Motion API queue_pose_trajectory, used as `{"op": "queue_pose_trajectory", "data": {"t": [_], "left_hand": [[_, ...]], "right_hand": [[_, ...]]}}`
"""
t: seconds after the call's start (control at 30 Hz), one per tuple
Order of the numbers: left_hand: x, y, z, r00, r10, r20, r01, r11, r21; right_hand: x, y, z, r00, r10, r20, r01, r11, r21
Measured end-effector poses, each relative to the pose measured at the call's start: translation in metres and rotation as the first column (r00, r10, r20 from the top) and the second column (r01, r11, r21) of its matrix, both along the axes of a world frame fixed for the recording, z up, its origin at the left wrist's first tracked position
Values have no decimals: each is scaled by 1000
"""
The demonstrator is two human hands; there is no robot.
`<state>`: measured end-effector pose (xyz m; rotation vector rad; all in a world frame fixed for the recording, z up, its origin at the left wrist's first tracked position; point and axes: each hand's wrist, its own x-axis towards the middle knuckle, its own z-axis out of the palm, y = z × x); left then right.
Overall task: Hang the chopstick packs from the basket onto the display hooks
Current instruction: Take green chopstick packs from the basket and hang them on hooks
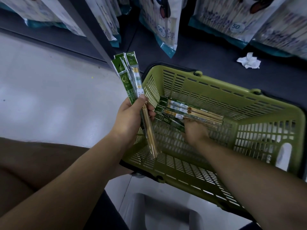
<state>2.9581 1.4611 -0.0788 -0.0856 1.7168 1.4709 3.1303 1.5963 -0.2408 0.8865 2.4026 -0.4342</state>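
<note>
Pinching a fan of chopstick packs (128,77), the fingers (150,112) of my left hand (131,118) curl round their lower half. My thumb presses on the front, and the green header cards point up and away from me. My right hand (196,132) is down inside the green basket (216,91), its fingers touching the loose packs (191,110) lying across the bottom. Whether they have closed on one I cannot tell, since the back of my hand hides them. Pale floor (49,97) lies left of the basket and a dark shelf base (207,53) beyond it. A crumpled tissue (248,61) rests there, under hanging bags (166,30) of chopsticks.
</note>
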Motion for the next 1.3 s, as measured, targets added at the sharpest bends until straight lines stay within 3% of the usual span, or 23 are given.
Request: {"op": "queue_pose_trajectory", "data": {"t": [0.23,0.6,0.7,0.8,0.93,1.0,1.13,1.23,1.3], "left_hand": [[1,-2,3,1000,-9,-12,9,1000,-5],[5,-5,-3,999,-45,-6,45,999,-14],[6,-4,-7,998,-59,-3,58,997,-42],[9,-3,-9,998,-67,21,68,995,-72],[16,0,-6,992,-99,83,103,993,-49],[18,2,-1,988,-117,105,119,993,-12],[18,6,18,976,-212,51,207,973,103],[18,15,40,958,-288,-12,285,944,167],[21,24,57,956,-293,-12,289,934,210]], "right_hand": [[-3,-1,3,997,-54,63,54,998,15],[-3,15,14,998,-52,25,54,997,-60],[-15,19,35,983,-152,-99,134,977,-166],[-36,21,70,888,-375,-267,238,870,-431],[-62,6,126,759,-539,-365,167,704,-690],[-69,-2,147,743,-537,-399,111,687,-718],[-66,-2,187,746,-414,-522,49,815,-577],[-55,6,218,827,-125,-549,17,980,-197],[-46,9,243,868,40,-494,-15,998,54]]}}
